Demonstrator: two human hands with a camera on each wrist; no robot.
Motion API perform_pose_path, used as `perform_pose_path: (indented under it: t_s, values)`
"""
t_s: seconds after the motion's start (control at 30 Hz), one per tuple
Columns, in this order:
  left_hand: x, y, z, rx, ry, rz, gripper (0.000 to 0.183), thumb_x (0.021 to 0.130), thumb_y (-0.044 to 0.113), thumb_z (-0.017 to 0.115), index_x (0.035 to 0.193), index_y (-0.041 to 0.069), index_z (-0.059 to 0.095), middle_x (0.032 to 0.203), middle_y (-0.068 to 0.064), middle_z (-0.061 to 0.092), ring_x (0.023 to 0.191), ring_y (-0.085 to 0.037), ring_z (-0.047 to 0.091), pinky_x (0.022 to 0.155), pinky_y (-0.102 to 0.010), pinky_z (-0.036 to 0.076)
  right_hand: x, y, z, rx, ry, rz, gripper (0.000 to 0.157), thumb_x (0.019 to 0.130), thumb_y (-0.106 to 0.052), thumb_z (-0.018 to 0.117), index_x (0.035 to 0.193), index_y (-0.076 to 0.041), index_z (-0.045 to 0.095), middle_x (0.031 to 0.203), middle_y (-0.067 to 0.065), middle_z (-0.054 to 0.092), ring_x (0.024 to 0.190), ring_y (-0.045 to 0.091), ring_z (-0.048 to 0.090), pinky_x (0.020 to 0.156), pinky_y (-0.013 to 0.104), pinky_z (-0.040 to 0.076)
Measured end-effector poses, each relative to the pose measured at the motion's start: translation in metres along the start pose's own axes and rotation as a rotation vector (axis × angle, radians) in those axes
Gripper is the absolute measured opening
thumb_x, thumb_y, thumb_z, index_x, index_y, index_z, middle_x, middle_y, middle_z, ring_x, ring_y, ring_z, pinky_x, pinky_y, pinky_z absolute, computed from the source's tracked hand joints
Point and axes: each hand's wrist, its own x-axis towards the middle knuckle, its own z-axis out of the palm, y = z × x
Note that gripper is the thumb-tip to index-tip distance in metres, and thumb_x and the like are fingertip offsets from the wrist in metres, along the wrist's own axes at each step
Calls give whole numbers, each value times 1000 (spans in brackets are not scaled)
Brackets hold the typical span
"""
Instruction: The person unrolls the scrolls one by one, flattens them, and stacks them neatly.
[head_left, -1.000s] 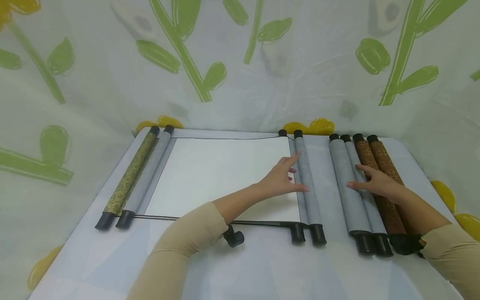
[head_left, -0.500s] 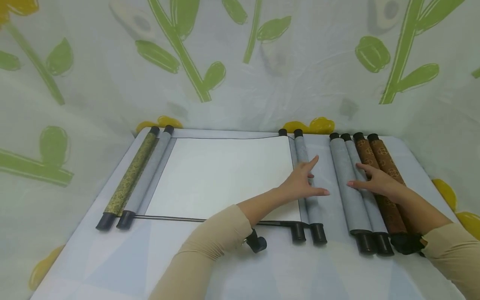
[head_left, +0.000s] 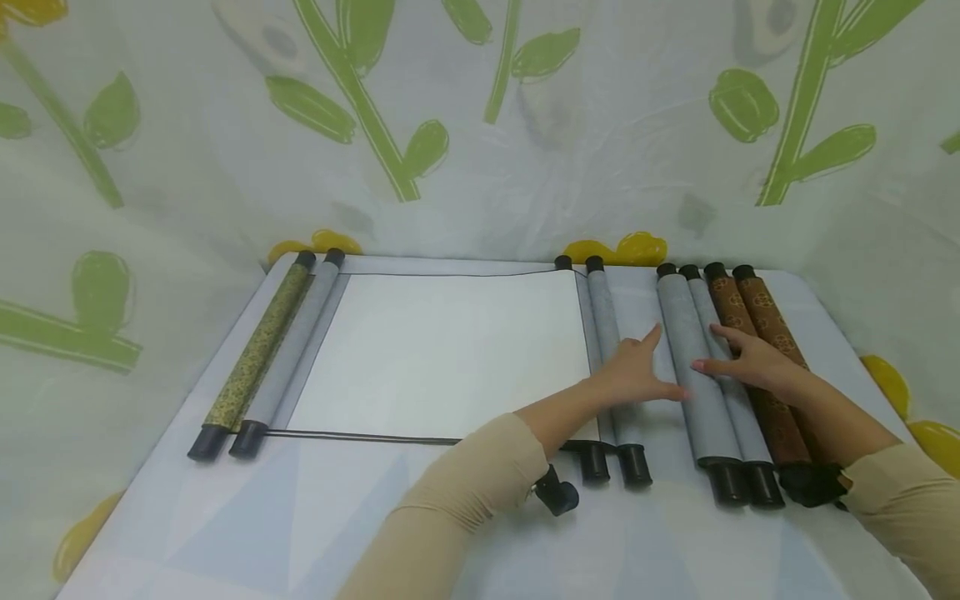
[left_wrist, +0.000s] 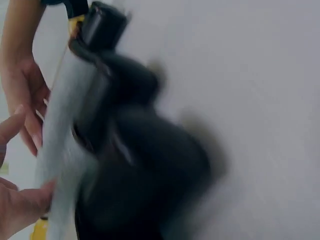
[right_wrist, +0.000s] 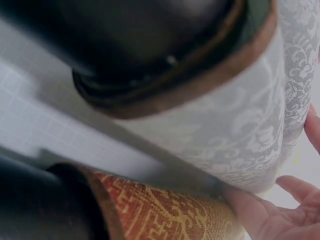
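Observation:
My left hand (head_left: 633,371), thumb and fingers spread, hovers between the partly unrolled scroll's right roller (head_left: 603,312) and the thick grey rolled scroll (head_left: 693,383). Its fingertips come right up to that grey roll. My right hand (head_left: 757,364) rests over the rolls on the right, its thumb at the thick grey roll and a finger at the thinner grey roll (head_left: 738,408). In the right wrist view, right-hand fingers (right_wrist: 295,215) lie along the grey patterned cloth (right_wrist: 210,130). Blank white paper (head_left: 450,350) lies exposed on the partly unrolled scroll.
A green-gold rolled scroll (head_left: 258,358) lies at the left, beside the scroll's grey left roll (head_left: 296,342). Two brown patterned rolls (head_left: 772,321) lie at the right under my right forearm. Black knobs cap the rolls. Behind the table (head_left: 337,517) hangs a leaf-printed curtain (head_left: 487,200).
My left hand has moved right, from over the scroll's right roller to beside the thick grey roll, fingers still spread. The right hand has stayed in place.

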Motion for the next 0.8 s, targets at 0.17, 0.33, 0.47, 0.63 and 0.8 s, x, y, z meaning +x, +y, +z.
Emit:
perform_pose_path:
  t_s: [0.17,0.33,0.47,0.63,0.8]
  values:
    - [3,13,9,-44,-63,-81,101,77,50,73,153,24,11,145,-15,36,124,-17,45,89,-26,45,0,-1,-1,5,3,-2,102,86,-52,62,147,7,5,144,44,7,128,62,14,96,72,24]
    - [9,17,19,-99,6,-83,94,79,45,73,152,20,19,146,-14,35,132,-19,37,95,-26,42,-4,-3,0,19,18,0,101,87,-50,61,147,7,4,144,44,6,128,62,14,95,72,25]
    - [14,16,26,-176,47,-66,89,80,41,73,151,19,23,147,-13,35,134,-19,34,99,-26,39,-8,-7,3,81,27,2,100,88,-46,61,147,8,1,143,46,5,128,62,14,96,71,25]
    - [13,17,36,-272,32,-68,88,80,41,73,151,25,24,148,-11,35,133,-16,34,98,-26,40,-12,-11,7,127,38,7,98,89,-43,62,147,8,1,142,46,4,129,62,13,97,71,23]
    - [10,18,44,-354,69,-89,86,78,38,76,149,31,28,145,-9,39,126,-14,41,92,-24,43,-13,-14,10,131,35,23,92,88,-44,62,146,8,11,142,46,8,127,62,15,96,71,25]
